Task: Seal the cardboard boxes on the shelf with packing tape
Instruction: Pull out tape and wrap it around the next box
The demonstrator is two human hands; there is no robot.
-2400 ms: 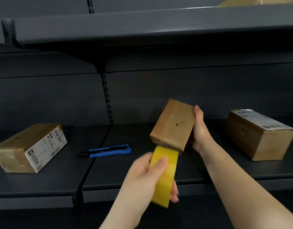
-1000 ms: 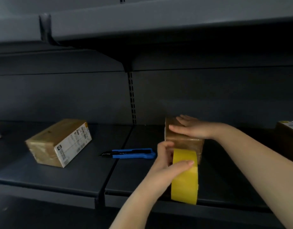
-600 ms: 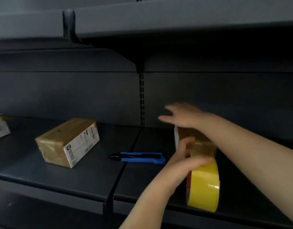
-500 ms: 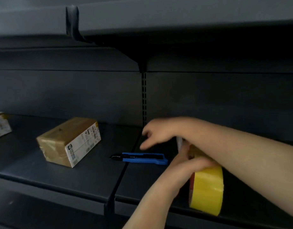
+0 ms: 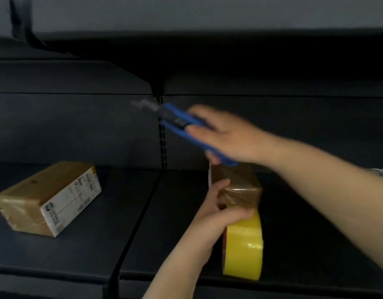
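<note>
Ctr frame: R hand (image 5: 231,139) fingers clamped on blue cutter (image 5: 182,126); L hand (image 5: 218,214) fingers curled round yellow tape roll (image 5: 244,247) against small box (image 5: 240,186).

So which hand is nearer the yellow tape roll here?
Left. The left hand grips the top of the yellow tape roll, beside the small box. The right hand is above that box, holding the blue cutter in the air.

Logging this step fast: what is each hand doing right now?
Left hand: grips the yellow tape roll against the box.
Right hand: holds the blue utility knife.
</note>
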